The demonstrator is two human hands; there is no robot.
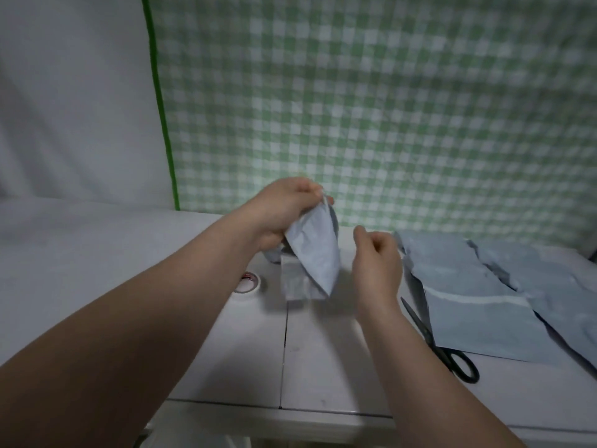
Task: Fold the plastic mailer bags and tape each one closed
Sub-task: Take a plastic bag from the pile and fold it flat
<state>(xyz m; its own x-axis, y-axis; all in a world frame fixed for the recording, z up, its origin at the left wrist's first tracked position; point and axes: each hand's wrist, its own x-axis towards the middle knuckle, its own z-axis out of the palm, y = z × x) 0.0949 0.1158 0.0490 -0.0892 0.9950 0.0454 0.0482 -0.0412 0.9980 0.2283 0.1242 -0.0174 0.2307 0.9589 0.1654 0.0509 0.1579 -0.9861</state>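
View: one, head-worn, wide-angle
Facing: forward and down — onto the white tabletop (323, 357)
Nearness: close — left hand (284, 211) and right hand (376, 263) at mid-frame
Far limit: checked cloth (387, 108) behind the tabletop

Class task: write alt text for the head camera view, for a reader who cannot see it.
A left hand holds a grey mailer bag above a white table, the right hand curled beside it. A tape roll lies left; scissors and flat bags lie right.
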